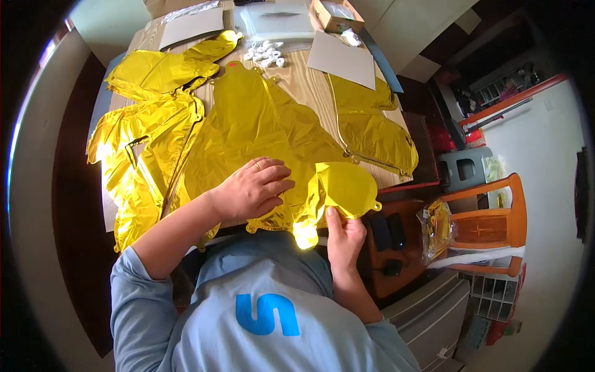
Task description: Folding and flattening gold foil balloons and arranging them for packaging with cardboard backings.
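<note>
A flat, uninflated gold foil balloon [245, 115] with small tabs along its rim covers the middle of the table and reaches to my body. My left hand [254, 186] lies palm down on this foil, its fingers stretched out and a ring on one of them. At the near right edge my right hand [344, 239] pinches the same balloon between thumb and fingers. The foil there is folded over into a rounded, smooth flap. Crumpled foil hides part of the edge between the two hands.
More gold foil balloons [145, 158] lie on the left, and another [375, 133] on the right, partly under a beige card [342, 59]. White rings [266, 54] sit in a heap farther back. A cardboard box [338, 15] stands at the far edge. Right of the table is a wooden chair [514, 214].
</note>
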A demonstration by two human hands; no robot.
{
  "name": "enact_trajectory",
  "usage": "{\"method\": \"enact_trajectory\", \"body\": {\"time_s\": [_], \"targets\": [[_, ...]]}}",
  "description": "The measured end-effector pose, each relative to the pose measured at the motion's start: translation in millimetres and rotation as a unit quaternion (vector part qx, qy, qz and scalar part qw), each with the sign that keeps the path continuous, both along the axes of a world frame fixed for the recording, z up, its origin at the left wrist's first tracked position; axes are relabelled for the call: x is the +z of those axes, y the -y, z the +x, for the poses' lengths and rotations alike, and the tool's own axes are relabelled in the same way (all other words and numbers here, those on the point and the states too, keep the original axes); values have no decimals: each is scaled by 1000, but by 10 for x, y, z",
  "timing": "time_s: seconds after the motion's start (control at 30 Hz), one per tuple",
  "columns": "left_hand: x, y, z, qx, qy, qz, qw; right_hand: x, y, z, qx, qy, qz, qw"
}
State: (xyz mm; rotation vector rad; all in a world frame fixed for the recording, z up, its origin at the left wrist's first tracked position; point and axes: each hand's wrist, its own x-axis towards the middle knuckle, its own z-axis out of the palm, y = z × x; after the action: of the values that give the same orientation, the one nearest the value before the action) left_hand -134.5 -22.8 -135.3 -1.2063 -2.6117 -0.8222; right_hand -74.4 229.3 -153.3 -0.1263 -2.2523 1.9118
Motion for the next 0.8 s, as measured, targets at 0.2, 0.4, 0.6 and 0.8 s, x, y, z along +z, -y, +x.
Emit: {"method": "enact_trajectory", "body": {"time_s": [0.2, 0.4, 0.6, 0.8], "targets": [[-64, 25, -49, 12, -31, -46, 998, 228, 146, -14, 81, -179, 222, 955], [-74, 14, -62, 16, -36, -63, 997, 214, 161, 14, 79, -164, 303, 935], [-65, 21, -52, 14, -27, -61, 998, 252, 78, 0, 116, 48, 175, 977], [-62, 14, -54, 15, -23, -58, 998, -26, 46, 81, 71, -50, 176, 981]]}}
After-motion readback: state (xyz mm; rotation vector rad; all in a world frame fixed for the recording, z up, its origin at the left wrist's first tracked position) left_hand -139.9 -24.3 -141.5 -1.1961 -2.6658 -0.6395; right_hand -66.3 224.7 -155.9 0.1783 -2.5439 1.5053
